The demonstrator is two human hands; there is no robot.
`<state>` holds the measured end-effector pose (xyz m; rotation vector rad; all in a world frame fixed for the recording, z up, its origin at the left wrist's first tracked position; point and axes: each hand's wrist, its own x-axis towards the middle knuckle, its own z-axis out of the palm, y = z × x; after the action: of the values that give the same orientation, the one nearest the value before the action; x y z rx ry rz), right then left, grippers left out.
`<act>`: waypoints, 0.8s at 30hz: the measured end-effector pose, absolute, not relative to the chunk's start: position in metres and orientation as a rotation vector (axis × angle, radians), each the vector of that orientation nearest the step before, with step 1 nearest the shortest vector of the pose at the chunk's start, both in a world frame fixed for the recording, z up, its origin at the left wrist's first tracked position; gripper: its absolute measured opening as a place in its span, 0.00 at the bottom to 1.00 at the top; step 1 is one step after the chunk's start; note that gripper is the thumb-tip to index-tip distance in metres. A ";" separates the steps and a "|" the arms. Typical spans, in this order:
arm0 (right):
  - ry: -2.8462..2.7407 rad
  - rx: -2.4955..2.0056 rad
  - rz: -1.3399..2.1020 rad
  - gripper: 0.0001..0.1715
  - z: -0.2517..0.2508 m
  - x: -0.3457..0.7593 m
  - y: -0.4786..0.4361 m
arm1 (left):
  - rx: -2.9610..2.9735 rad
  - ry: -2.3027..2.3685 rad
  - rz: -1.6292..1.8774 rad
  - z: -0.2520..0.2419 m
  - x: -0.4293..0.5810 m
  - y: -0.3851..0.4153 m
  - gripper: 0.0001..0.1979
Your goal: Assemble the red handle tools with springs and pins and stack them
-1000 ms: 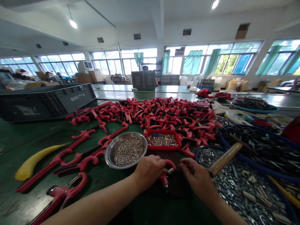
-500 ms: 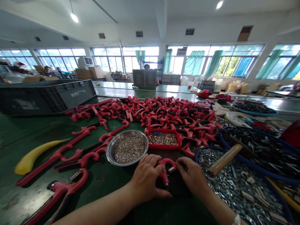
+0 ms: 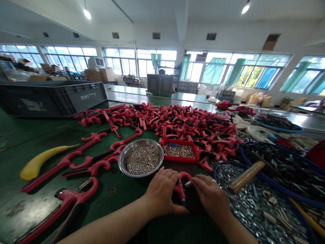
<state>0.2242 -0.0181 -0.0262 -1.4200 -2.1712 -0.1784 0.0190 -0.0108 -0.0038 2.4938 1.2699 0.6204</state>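
A red hook-shaped plier body [image 3: 181,189] with a small coil spring [image 3: 188,184] in its curve rests over a dark block on the green table. My left hand [image 3: 164,189] is closed around its left side, thumb stretched toward the lower end. At the curved end, beside the spring, the fingertips of my right hand [image 3: 212,193] are pinched together on the red part. Whether they also hold a small piece is hidden. Close by are a metal bowl [image 3: 122,166] of small metal pins and a red tray [image 3: 197,158] of longer pins. A similar tool with its spring [image 3: 76,196] lies at lower left.
A heap of red tool bodies [image 3: 162,118] covers the middle back. To the right, a hammer [image 3: 246,177] lies across blue-rimmed basins of metal rings and black parts. A yellow curved piece [image 3: 40,161] and a grey crate [image 3: 83,96] are at left. A person sits far behind.
The view has shifted slightly, so most things appear farther right. My right hand has turned a little, with its fingers closer over the curved end; my left hand keeps its hold.
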 end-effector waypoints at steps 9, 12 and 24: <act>-2.316 -1.492 -0.305 0.25 -0.025 0.228 -0.041 | 2.586 1.322 0.281 0.012 0.028 0.002 0.56; -2.115 -1.588 -0.182 0.25 -0.005 0.250 -0.053 | 2.577 1.375 0.230 0.016 0.034 0.001 0.57; -1.101 -1.669 0.609 0.31 0.015 0.316 -0.014 | 2.596 1.378 0.161 0.019 0.040 -0.001 0.57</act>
<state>0.3165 -0.0141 0.0149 -1.6687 -1.1009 0.6092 0.0405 -0.0014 0.0192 2.5962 1.3785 0.1613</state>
